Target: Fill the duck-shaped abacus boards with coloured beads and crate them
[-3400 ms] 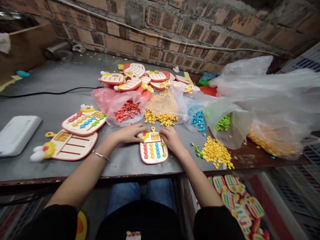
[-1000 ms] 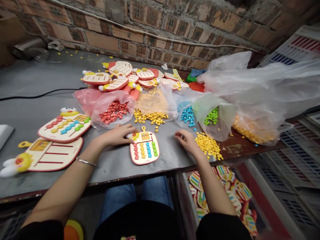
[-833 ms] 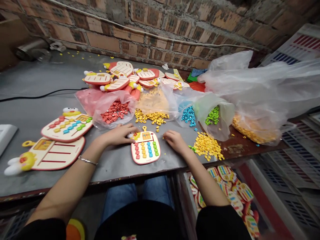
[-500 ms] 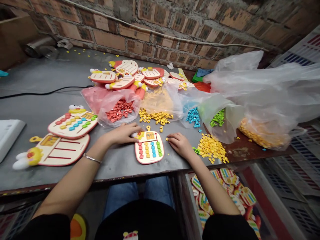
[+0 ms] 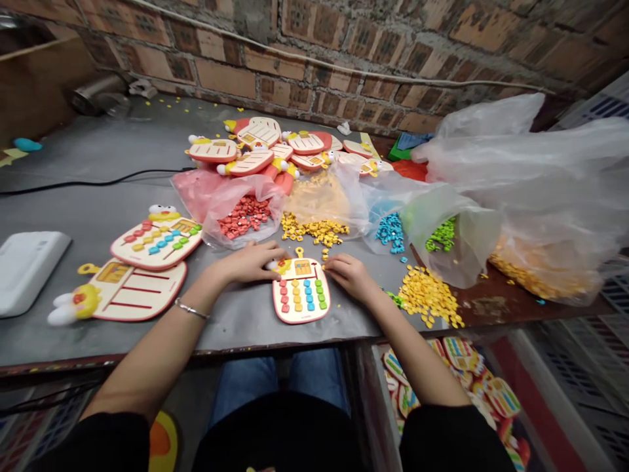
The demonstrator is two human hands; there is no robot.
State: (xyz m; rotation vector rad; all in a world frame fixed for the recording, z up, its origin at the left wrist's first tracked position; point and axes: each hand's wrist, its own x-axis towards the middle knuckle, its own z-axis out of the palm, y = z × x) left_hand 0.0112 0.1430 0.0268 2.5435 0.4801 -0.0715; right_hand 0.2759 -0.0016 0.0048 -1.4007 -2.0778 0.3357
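Observation:
A cream toy board [image 5: 301, 314] with a red rim lies flat in front of me, with columns of red, yellow, blue and green beads in its slots. A duck head is at its upper left, and a yellow loop sticks out at the top. My left hand [image 5: 253, 262] is closed on the board's upper left edge by the duck head, partly covering it. At the upper right corner, my right hand [image 5: 350, 275] pinches a small yellow piece [image 5: 324, 267], largely hidden by the fingertips. A short red slot beside the little picture panel is near those fingers.
Beyond the board are bags of red beads [image 5: 243, 216], yellow beads [image 5: 319, 229], blue beads [image 5: 390, 231] and green beads [image 5: 441, 235]. Loose yellow pieces [image 5: 427, 295] are heaped at right. Two boards [image 5: 142, 292] overlap at left; more boards [image 5: 258, 131] are piled behind. A bin [image 5: 535, 387] holds finished-looking boards.
My right hand has moved left with the yellow piece, from beside the board to its upper right corner. My left hand stays on the board. The whole view has shifted slightly.

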